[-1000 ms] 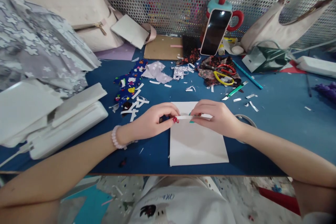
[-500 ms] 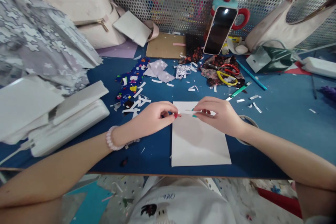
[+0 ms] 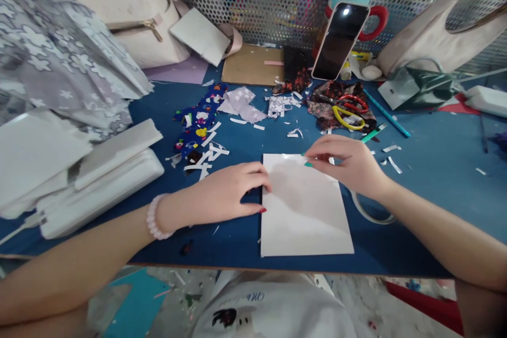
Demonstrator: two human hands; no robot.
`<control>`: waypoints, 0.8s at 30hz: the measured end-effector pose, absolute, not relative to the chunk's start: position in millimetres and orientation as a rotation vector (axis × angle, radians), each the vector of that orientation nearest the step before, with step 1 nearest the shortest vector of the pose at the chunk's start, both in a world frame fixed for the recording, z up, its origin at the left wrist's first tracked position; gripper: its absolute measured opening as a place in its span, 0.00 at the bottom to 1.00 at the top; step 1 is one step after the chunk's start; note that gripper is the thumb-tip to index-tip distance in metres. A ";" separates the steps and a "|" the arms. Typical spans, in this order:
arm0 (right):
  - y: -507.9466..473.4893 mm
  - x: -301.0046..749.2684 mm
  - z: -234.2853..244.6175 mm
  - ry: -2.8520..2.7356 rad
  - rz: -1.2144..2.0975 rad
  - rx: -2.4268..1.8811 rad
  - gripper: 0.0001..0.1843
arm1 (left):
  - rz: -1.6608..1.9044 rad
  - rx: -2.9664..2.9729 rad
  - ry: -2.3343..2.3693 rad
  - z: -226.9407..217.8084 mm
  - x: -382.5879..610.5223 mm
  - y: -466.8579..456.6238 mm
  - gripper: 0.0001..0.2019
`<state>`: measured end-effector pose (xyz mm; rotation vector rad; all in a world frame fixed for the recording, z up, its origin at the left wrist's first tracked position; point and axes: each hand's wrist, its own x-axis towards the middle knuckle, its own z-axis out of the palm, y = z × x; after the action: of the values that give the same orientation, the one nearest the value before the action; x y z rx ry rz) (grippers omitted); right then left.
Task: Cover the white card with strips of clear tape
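Observation:
A white card [image 3: 304,211] lies on the blue table [image 3: 435,169] in front of me. My left hand [image 3: 229,195] rests flat beside the card's left edge, fingertips touching that edge, nothing in it. My right hand [image 3: 350,161] hovers over the card's top right corner with thumb and fingers pinched together at the right end of a thin glossy white strip [image 3: 283,157] that lies along the card's top edge. A roll of tape [image 3: 372,215] sits partly under my right wrist.
Paper slivers and patterned fabric scraps [image 3: 198,124] litter the table beyond the card. Red and yellow scissors [image 3: 345,111], a green craft knife [image 3: 374,133] and a propped phone [image 3: 338,42] stand at the back right. White boxes [image 3: 99,179] and grey star fabric [image 3: 59,63] fill the left.
Both hands held the strip above the card; now it lies along the card's top edge. My left hand has let go and dropped to the card's left edge. The right hand moved up and right.

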<state>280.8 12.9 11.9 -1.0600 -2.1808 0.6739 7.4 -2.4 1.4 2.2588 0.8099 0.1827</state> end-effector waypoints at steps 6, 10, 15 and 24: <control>18.1 272.8 6.1 -2.341 0.740 -0.953 0.07 | 0.287 2.442 0.702 -7.5 10.0 -11.5 0.13; 24.1 265.9 -1.5 -2.397 0.730 -0.875 0.08 | 0.377 2.650 0.637 -11.6 7.0 -14.8 0.11; 30.1 265.0 -7.1 -2.430 0.732 -0.875 0.08 | 0.474 2.867 0.553 -17.4 2.3 -16.8 0.09; 27.4 264.1 -10.1 -2.441 0.647 -0.844 0.09 | 0.533 2.982 0.646 -16.9 -2.7 -17.5 0.10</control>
<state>264.1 27.4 -10.1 -0.8436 -2.4412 0.6466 -2.7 -17.5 -16.9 2.9819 0.6459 0.5327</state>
